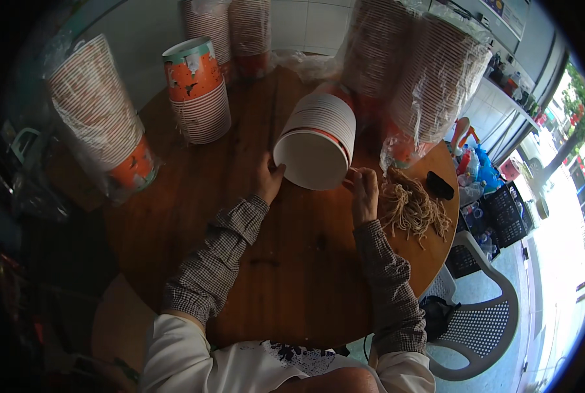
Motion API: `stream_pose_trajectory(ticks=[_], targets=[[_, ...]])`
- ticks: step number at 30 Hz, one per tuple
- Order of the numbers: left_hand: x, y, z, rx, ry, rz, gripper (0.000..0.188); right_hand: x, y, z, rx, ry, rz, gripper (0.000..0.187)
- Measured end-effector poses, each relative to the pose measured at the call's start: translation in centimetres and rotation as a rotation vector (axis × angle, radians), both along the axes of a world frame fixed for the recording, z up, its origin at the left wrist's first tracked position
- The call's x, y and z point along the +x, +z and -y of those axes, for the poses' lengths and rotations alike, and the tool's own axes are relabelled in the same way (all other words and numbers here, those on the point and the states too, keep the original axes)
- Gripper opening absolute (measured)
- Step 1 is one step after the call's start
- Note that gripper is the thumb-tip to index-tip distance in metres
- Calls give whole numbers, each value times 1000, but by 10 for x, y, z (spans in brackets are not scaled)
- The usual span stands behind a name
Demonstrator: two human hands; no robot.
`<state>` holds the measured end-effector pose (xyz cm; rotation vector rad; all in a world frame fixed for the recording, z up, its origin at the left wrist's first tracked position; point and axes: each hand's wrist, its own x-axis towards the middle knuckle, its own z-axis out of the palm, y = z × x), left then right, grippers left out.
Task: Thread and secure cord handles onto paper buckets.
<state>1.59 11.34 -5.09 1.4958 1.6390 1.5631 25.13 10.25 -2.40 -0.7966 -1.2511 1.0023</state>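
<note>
White shirt [174, 357] is nearest, at the lower rim of the view, and its two checked sleeves [204, 278] lie over the round wooden table [286, 281]. Tall wrapped stacks stand at the left [99, 108] and at the right [433, 78]; one short stack [201, 95] stands upright between them. Around the table's middle lie the nested tubs [312, 157], on their side, with the white mouth turned to the person. They look like coated paper, so I judge them light, rather stiff but easy to dent, a little slippery, and able to slide out of one another. Good hold is low on both sides, with flat pressure and not a pinch. Left hand [268, 181] grasps the left side of the mouth, thumb at the rim. Right hand [364, 193] has bent fingers at the right rim; in such dim light I cannot tell whether they grip. Toward the person, the wood is open until the near edge; at right, strings [413, 208] and a black thing [440, 186] make the room narrower.
</note>
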Motion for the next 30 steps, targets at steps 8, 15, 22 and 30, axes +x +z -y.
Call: stream_pose_trajectory(ticks=[8,15,22,30], targets=[[7,-20,18,191,-184,325,39,-5,-2,2,-155,92,-11,22],[1,13,86,-54,-388,259,33,16,0,0,-135,36,-13,18],[9,7,93,301,-335,-274,44,-7,18,36,-12,196,-67,12],[28,22,95,277,-339,-476,43,-28,21,70,87,312,226,7]])
